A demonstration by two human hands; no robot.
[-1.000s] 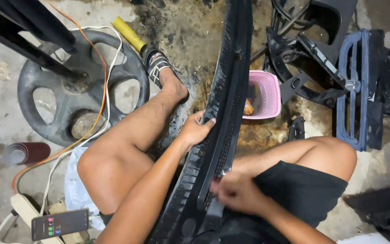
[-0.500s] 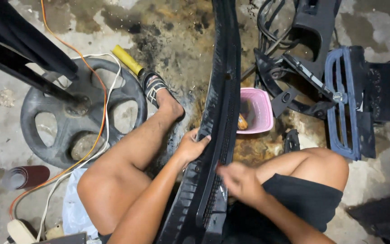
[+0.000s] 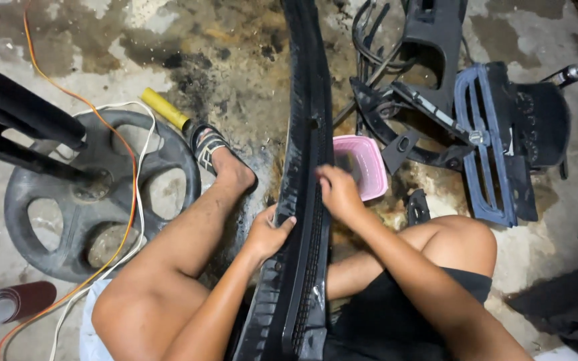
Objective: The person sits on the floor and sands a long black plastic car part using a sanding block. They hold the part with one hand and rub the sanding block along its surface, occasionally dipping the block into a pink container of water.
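A long black plastic trim panel (image 3: 302, 134) with a slotted grille runs from my lap up across the stained concrete floor. My left hand (image 3: 269, 234) grips its left edge about halfway along, thumb over the rim. My right hand (image 3: 337, 192) rests on the panel's right side a little farther up, fingers curled on the grille next to a small pink basket (image 3: 364, 164). I sit on the floor with the panel between my bare legs.
A dark wheel-shaped base (image 3: 95, 194) with black poles stands at left, with orange and white cables (image 3: 128, 200) over it. A yellow-handled tool (image 3: 164, 109) lies near my sandalled foot. Black car trim parts (image 3: 490, 134) are piled at right. A dark red roll (image 3: 18, 301) lies at lower left.
My right hand has moved up the panel from near my lap to beside the pink basket. My left hand has kept its hold on the left edge. The view has shifted.
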